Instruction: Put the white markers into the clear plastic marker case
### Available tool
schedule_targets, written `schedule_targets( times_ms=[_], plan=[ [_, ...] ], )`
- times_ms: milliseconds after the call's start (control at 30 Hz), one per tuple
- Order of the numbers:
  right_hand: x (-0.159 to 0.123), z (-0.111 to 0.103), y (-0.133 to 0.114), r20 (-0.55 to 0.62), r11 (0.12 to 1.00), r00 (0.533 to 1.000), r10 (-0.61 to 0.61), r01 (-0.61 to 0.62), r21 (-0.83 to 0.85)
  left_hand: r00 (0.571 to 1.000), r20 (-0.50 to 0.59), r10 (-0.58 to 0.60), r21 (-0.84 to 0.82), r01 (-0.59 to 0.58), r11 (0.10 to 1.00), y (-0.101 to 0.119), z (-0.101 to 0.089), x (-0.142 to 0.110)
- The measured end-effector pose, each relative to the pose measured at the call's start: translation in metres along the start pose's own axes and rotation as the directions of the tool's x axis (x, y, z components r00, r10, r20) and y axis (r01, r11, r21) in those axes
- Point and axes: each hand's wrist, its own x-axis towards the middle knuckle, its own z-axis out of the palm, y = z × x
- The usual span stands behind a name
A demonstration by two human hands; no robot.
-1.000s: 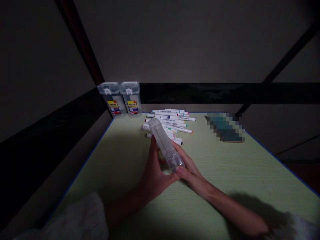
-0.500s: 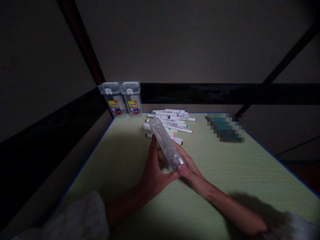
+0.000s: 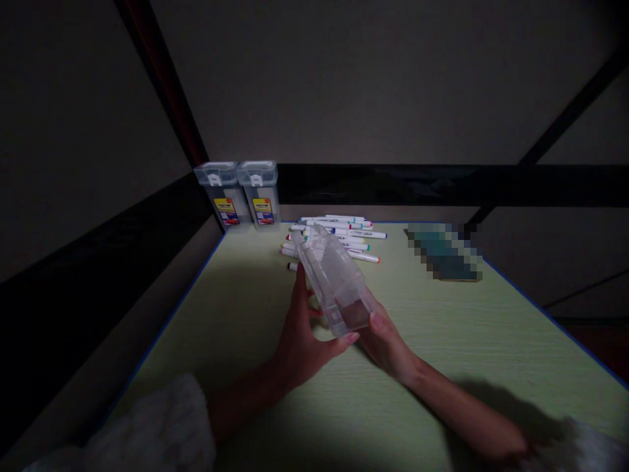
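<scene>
Above the middle of the table I hold a clear plastic box point(image 3: 350, 285) with both hands, tilted so that it slants from upper left to lower right. Its two see-through parts stand apart at the far end, with a V-shaped gap between them. My left hand point(image 3: 302, 341) curves around the left part, thumb near the lower end and fingers along the far side. At the lower right corner, my right hand point(image 3: 386, 337) grips the other part with its thumb on the edge; its other fingers are mostly hidden. Behind the box lies a pile of white markers point(image 3: 361, 234) with coloured caps, partly covered by it.
Two clear lidded containers point(image 3: 260, 203) with yellow labels stand side by side at the table's back left corner. A flat, pixelated object point(image 3: 439, 252) lies at the back right. The pale green table point(image 3: 236, 314) has blue edges and meets a dark-framed wall behind.
The two parts of the box have swung apart, and the right part has moved rightward with my right hand. My left hand has stayed nearly in place.
</scene>
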Motion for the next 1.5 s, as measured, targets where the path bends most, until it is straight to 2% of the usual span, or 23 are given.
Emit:
schedule_targets(
  times_ms=[133, 333, 467, 600, 700, 767, 967, 1133, 1267, 1333, 1433, 1500],
  plan=[
    [0.001, 0.000, -0.003, -0.015, 0.998, 1.000, 0.013, -0.012, 0.066, 1.000, -0.017, -0.008, 0.038, 0.009, 0.999, 0.003, -0.001, 0.001],
    [0.005, 0.004, -0.011, -0.047, 0.988, 0.999, 0.025, -0.017, 0.150, 1.000, -0.006, -0.006, -0.017, 0.006, 1.000, 0.007, -0.005, 0.002],
    [0.005, 0.004, -0.013, -0.059, 0.978, 0.997, 0.045, -0.032, 0.206, 0.999, 0.030, 0.023, -0.080, -0.020, 0.997, 0.008, -0.007, 0.003],
    [0.006, 0.002, -0.015, -0.089, 0.962, 0.995, 0.051, -0.025, 0.271, 0.997, 0.035, 0.066, -0.040, -0.065, 0.997, 0.010, -0.010, 0.005],
    [0.007, 0.000, -0.015, -0.099, 0.949, 0.993, 0.056, -0.022, 0.314, 0.996, 0.042, 0.084, -0.028, -0.083, 0.996, 0.006, -0.011, 0.006],
    [0.007, -0.001, -0.014, -0.106, 0.944, 0.992, 0.061, -0.023, 0.330, 0.996, -0.011, 0.086, -0.025, -0.087, 0.996, -0.002, -0.012, 0.006],
    [0.008, -0.005, -0.013, -0.110, 0.947, 0.992, 0.065, -0.026, 0.321, 0.997, -0.076, -0.009, -0.018, 0.007, 1.000, -0.019, -0.014, 0.006],
    [0.009, -0.005, -0.013, -0.111, 0.953, 0.993, 0.047, -0.011, 0.304, 0.998, -0.053, -0.027, -0.006, 0.027, 1.000, -0.013, -0.021, 0.009],
    [0.009, -0.005, -0.015, -0.120, 0.944, 0.992, 0.046, -0.004, 0.330, 0.995, -0.082, -0.051, 0.036, 0.054, 0.998, -0.010, -0.025, 0.011],
    [0.009, -0.004, -0.016, -0.130, 0.930, 0.990, 0.058, -0.006, 0.368, 0.995, -0.076, -0.058, -0.012, 0.057, 0.998, -0.013, -0.025, 0.013],
    [0.010, -0.004, -0.017, -0.117, 0.926, 0.992, 0.046, 0.001, 0.378, 0.995, -0.077, -0.062, -0.191, 0.046, 0.981, -0.020, -0.023, 0.016],
    [0.010, -0.004, -0.018, -0.097, 0.931, 0.995, 0.035, 0.003, 0.365, 0.993, -0.088, -0.074, -0.232, 0.052, 0.971, -0.022, -0.023, 0.019]
  ],
)
